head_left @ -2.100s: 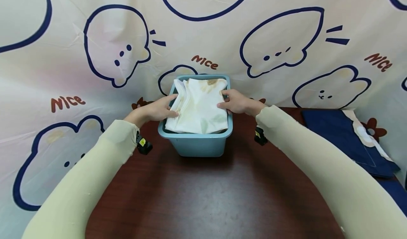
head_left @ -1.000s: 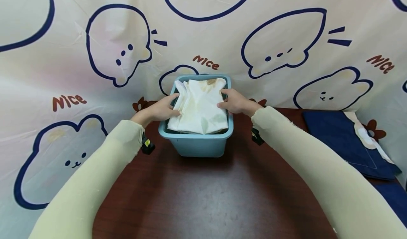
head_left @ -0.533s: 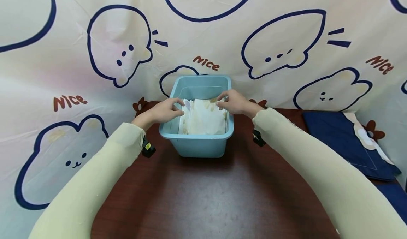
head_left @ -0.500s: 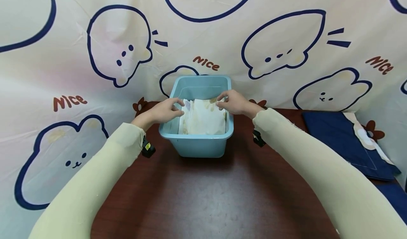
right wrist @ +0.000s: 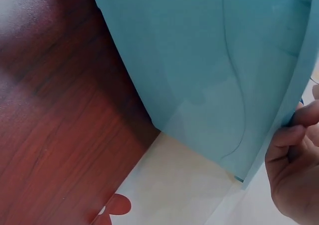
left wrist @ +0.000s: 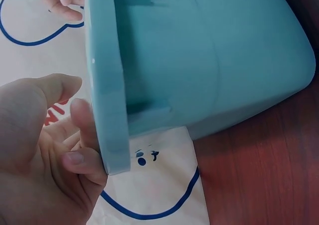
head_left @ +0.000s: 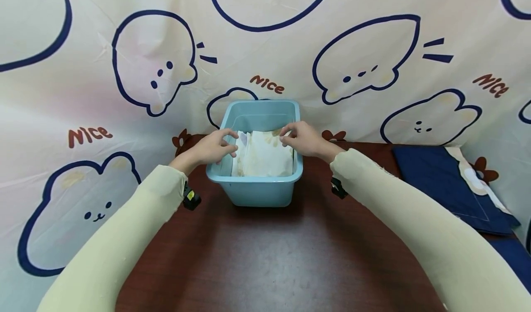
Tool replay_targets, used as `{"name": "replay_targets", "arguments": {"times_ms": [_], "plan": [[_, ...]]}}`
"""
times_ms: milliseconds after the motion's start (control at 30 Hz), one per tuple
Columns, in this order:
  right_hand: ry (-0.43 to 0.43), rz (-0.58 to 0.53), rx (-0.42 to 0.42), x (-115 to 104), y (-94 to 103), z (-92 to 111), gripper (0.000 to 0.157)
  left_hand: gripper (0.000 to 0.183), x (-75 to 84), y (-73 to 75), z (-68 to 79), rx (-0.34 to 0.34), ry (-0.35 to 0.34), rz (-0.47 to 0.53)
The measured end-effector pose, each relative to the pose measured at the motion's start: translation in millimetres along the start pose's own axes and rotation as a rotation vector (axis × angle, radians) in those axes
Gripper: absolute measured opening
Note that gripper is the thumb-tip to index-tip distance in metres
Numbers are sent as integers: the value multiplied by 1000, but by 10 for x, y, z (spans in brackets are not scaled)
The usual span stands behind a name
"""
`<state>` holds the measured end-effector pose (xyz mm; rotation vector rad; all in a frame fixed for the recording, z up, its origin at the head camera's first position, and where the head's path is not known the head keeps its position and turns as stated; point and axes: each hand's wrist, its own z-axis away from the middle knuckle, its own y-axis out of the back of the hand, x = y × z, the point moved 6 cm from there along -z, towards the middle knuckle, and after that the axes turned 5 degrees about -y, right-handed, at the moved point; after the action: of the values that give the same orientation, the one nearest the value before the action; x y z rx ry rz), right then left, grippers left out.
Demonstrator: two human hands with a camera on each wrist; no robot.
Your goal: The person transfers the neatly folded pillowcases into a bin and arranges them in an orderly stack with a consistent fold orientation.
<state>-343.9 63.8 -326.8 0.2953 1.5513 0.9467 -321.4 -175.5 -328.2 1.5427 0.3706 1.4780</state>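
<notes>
Head view: a light-blue bin [head_left: 258, 194] stood on a dark red table [head_left: 265, 256] mid-frame, a folded white cloth [head_left: 269, 157] inside it, with a person's left hand [head_left: 212, 147] over its left rim and right hand [head_left: 306, 140] over its right.

— Which way did the cloth lie from them?

— Between the two and slightly lower in the frame, below the bin's bare back wall. The fingertips stood near its upper corners, one hand to each.

— Which was nearer?

— The right hand, narrowly: from where I stood, its fingertips overlapped the cloth's upper right corner, while the left's barely crossed the edge. Whether either touched the cloth, I could not tell.

— And its long axis?

— Across the frame, from one hand toward the other, though the slanted look foreshortened it and I would not swear to that. It showed a narrow strip at left, a broad panel at right.

— Did they hold anything?

— Nothing that I saw. The left hand's thumb and index finger were spread apart; the right's curved toward each other, a gap between. At the left of the left wrist view and the right edge of the right wrist view, bent fingers lay right beside the rim, contact uncertain. The cloth appeared in neither.
</notes>
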Motion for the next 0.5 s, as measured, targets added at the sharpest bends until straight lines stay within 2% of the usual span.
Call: {"name": "replay_targets", "arguments": {"times_ms": [300,500], "plan": [[44,-80,-40,14,-20,31,31,37,-14,-16,32,21,-17,23],[55,-137,-60,4,26,98,32,35,34,-5,52,39,-47,33]]}}
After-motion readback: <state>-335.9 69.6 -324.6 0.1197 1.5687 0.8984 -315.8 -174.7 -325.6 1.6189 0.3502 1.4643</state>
